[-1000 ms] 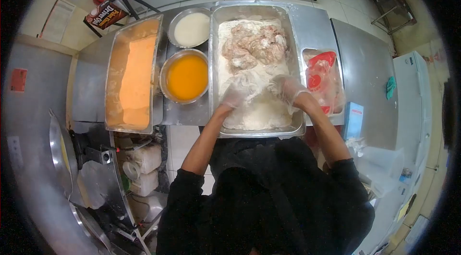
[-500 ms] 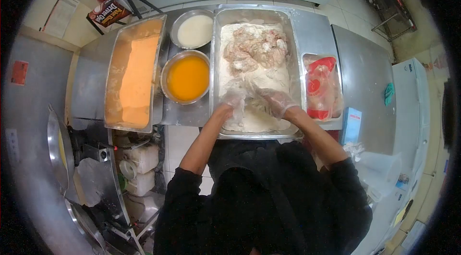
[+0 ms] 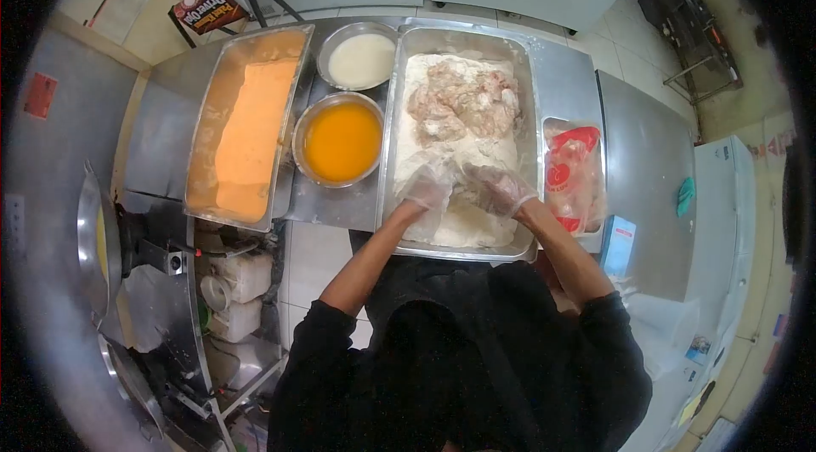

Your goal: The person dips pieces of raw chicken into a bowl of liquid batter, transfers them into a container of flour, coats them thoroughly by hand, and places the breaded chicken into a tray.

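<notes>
A deep metal tray [image 3: 529,146] of white flour [image 3: 476,225] lies in front of me. At its far end rest several pieces of raw, flour-dusted chicken [image 3: 466,99]. Both hands wear clear plastic gloves and are low in the near half of the tray, at the flour. My left hand [image 3: 431,183] is open, its fingers loosely curved inward. Facing it, my right hand [image 3: 496,189] is also open, with fingers stretched toward the left one. A small gap of floury surface shows between them, and neither hand visibly grips a piece.
Left of the tray stand a bowl of orange liquid [image 3: 342,142], a bowl of whitish liquid [image 3: 362,61] and a long tray of orange powder [image 3: 291,125]. On the right are a tray with a red-printed plastic bag [image 3: 574,176] and a blue-white box [image 3: 619,245].
My head view has shifted, so the tray and bowls sit slightly lower and further right. Both hands stay in the near half of the tray, their fingertips still close together.
</notes>
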`<move>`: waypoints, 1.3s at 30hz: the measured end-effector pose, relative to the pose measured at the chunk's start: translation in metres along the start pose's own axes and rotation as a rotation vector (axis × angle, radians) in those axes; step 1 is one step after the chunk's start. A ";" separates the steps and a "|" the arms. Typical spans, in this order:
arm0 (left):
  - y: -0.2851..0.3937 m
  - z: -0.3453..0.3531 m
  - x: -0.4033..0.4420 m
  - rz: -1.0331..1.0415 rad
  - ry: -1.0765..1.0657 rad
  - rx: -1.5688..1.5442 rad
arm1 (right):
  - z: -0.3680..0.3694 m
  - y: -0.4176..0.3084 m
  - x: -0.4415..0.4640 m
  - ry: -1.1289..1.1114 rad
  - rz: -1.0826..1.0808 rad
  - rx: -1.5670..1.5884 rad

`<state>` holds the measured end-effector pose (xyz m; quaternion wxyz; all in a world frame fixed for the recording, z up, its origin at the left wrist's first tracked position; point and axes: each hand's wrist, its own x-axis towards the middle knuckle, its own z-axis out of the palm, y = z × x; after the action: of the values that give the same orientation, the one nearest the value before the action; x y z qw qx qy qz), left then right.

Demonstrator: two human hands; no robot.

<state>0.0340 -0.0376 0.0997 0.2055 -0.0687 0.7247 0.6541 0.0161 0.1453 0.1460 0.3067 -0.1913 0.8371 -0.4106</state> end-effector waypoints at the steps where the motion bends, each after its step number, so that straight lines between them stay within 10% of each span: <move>1: 0.009 0.000 -0.004 -0.009 -0.017 0.062 | -0.002 0.002 0.000 -0.003 0.001 -0.006; 6: -0.055 0.018 0.029 0.291 0.088 0.180 | -0.010 0.033 0.002 0.059 -0.379 -0.687; 11: -0.014 0.013 0.024 0.074 -0.050 0.307 | -0.035 0.019 0.003 -0.045 -0.223 -0.499; 14: -0.049 0.013 0.062 0.484 -0.058 0.503 | -0.071 -0.031 0.002 -0.078 -0.081 -0.477; 17: -0.066 0.015 0.087 0.280 -0.045 -0.292 | -0.110 -0.063 0.007 -0.069 -0.028 -0.553; 20: -0.026 0.006 0.059 0.198 -0.049 -0.021 | -0.145 -0.063 0.024 -0.029 -0.105 -0.595; 22: -0.038 0.023 0.048 0.460 -0.102 0.717 | -0.163 -0.087 0.058 -0.010 -0.206 -0.636; 25: -0.020 0.046 0.059 0.477 -0.507 1.039 | -0.178 -0.134 0.101 -0.053 -0.367 -0.531; 26: -0.034 0.054 0.059 0.737 -0.399 1.022 | -0.180 -0.134 0.122 -0.081 -0.391 -0.556; 39: -0.097 0.070 0.070 0.467 -0.508 1.010 | -0.078 -0.163 0.375 -0.123 -0.620 -0.689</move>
<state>0.0210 0.0297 -0.0207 0.2303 0.3563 0.8694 0.2534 -0.3017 -0.1211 0.1809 0.1372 -0.5472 0.8082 -0.1689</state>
